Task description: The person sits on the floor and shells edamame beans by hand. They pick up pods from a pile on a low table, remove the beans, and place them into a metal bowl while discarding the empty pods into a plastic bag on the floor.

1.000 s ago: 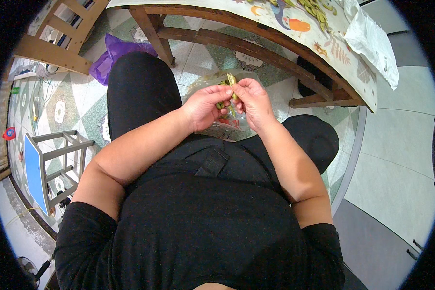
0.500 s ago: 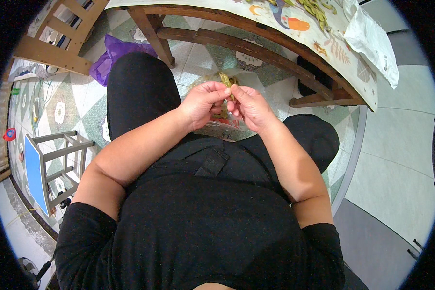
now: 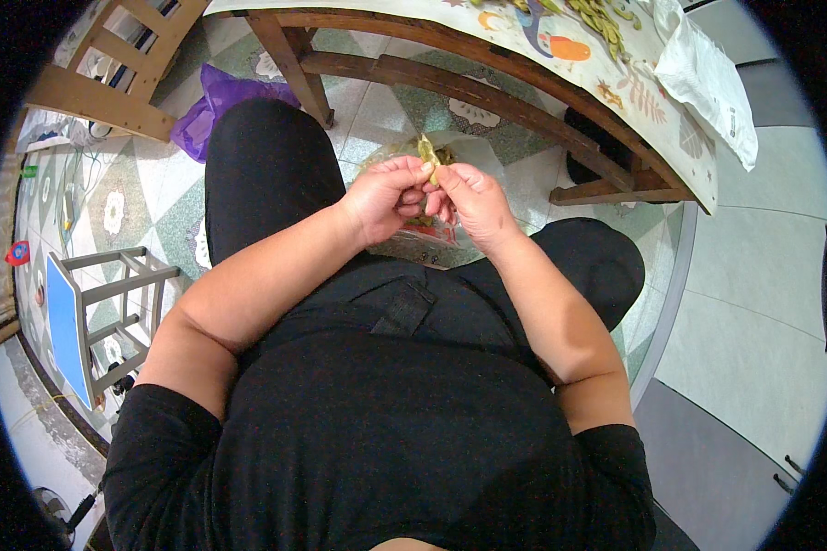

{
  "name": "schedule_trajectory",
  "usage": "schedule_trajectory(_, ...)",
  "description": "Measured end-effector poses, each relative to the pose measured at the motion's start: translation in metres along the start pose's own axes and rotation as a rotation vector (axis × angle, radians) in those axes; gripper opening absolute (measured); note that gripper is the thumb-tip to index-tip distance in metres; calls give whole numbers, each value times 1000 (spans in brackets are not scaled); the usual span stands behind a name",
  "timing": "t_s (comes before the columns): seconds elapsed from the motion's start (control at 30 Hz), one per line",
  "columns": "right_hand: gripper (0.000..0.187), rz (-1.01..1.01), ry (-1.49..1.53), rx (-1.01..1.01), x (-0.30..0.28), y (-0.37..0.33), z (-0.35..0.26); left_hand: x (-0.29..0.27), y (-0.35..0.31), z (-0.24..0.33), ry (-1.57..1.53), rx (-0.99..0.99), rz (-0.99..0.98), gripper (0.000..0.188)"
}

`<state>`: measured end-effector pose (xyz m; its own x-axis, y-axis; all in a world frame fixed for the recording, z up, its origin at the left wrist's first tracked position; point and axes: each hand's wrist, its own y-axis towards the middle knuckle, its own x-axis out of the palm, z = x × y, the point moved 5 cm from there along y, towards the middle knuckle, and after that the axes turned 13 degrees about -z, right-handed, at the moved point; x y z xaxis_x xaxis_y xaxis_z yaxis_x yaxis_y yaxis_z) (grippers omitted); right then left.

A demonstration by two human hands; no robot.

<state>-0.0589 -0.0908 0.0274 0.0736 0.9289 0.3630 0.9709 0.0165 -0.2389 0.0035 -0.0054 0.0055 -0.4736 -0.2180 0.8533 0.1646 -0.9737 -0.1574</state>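
Shelling looks partway along, judging from the head view: a heap of green pods (image 3: 602, 16) waits on the desk (image 3: 560, 69), while a clear bag (image 3: 404, 241) on the floor between the knees holds some green scraps. One pale green pod (image 3: 426, 151) sticks up between both hands above the lap. The left hand (image 3: 388, 195) pinches its lower part with thumb and fingertips; the right hand (image 3: 469, 200), touching the left, is pressed on it from the other side.
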Motion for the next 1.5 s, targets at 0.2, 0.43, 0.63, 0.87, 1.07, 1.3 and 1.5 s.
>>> schedule_trajectory(0.2, 25, 195, -294, -174, -7, 0, 2, 9, 4, -6, -196, 6, 39, 5)
schedule_trajectory(0.43, 23, 319, -868, -142, -8, -4, -18, 9, 3, -8, -240, 7, 96, 9)
schedule_trajectory(0.63, 21, 360, -986, -67, -13, 0, -9, 3, 7, -8, -270, 21, 151, 15)
schedule_trajectory(0.87, 20, 461, -921, -38, -19, -4, -14, -9, 6, -9, -285, 14, 160, 21)
schedule_trajectory(1.07, 35, 479, -859, 67, -41, -3, -9, -3, 5, 1, -342, 40, 161, 32)
schedule_trajectory(1.3, 47, 501, -928, 272, -38, -6, -19, 10, 11, 49, -386, 185, 115, 38)
schedule_trajectory(1.5, 51, 489, -811, 283, -48, -5, -11, 78, 25, 175, -373, 521, -111, 43)
